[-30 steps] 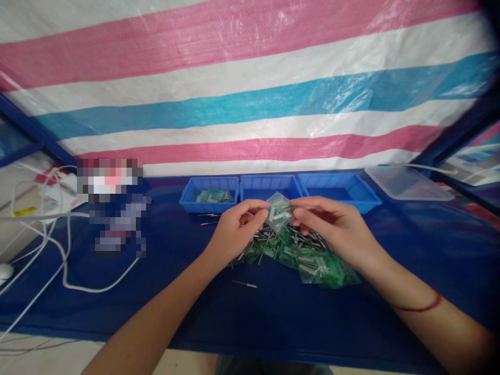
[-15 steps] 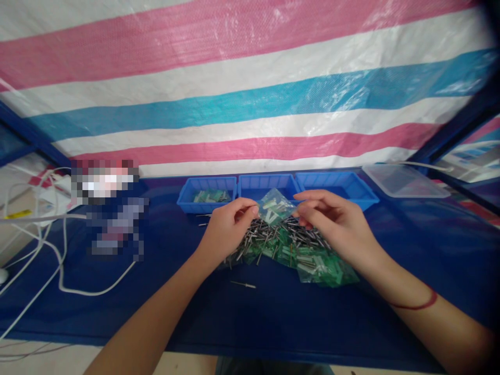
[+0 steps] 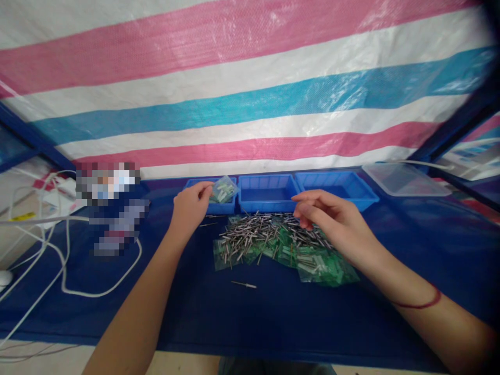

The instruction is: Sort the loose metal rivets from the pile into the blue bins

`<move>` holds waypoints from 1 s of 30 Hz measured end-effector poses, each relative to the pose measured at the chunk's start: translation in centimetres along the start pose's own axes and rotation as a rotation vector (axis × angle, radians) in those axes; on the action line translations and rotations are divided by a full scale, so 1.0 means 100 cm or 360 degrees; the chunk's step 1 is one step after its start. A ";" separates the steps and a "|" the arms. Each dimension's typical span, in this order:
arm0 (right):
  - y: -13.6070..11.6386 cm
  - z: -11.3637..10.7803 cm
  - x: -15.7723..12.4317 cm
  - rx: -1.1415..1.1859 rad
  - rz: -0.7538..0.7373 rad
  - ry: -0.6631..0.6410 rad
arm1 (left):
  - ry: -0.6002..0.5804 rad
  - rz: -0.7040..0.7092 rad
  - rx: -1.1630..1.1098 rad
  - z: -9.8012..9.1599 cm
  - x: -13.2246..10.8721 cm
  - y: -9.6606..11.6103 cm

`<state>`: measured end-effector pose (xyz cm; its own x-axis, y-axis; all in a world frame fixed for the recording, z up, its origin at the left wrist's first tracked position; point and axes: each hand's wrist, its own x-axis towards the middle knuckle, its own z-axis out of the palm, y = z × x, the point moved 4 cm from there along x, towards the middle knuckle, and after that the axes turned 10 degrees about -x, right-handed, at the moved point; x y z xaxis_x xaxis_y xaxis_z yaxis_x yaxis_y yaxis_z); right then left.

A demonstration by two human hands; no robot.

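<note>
My left hand (image 3: 192, 207) pinches a small clear plastic bag (image 3: 224, 188) between thumb and fingers. Pale pieces show through the bag, which hangs over the left blue bin (image 3: 211, 207) and hides most of its inside. My right hand (image 3: 330, 212) hovers at the right side of a heap of metal rivets (image 3: 253, 229), fingers loosely bent and apart, nothing visible in them. Small green-tinted bags (image 3: 326, 266) with pieces inside lie along the near side of the heap. One loose rivet (image 3: 244, 285) rests on the blue table in front.
Two more blue bins, a middle one (image 3: 267, 194) and a right one (image 3: 336, 187), stand in a row at the back. A clear plastic lid (image 3: 406, 179) lies at the back right. White cables (image 3: 64, 260) loop over the table's left side, near blurred-out items.
My left hand has carried the small bag leftward from above the heap to over the left bin. My right hand has let go of the bag and stayed almost in place.
</note>
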<state>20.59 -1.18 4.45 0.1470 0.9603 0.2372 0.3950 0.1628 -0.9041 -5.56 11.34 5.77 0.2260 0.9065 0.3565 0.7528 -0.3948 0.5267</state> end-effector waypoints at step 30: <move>-0.017 0.004 -0.016 -0.0427 -0.0315 -0.0067 | -0.0456 0.0434 -0.0630 0.027 -0.046 0.078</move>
<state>19.29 -2.87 5.46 0.0083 0.9255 0.3788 0.6374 0.2870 -0.7151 0.93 4.47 6.15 0.5806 0.7461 0.3259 0.3662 -0.5968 0.7140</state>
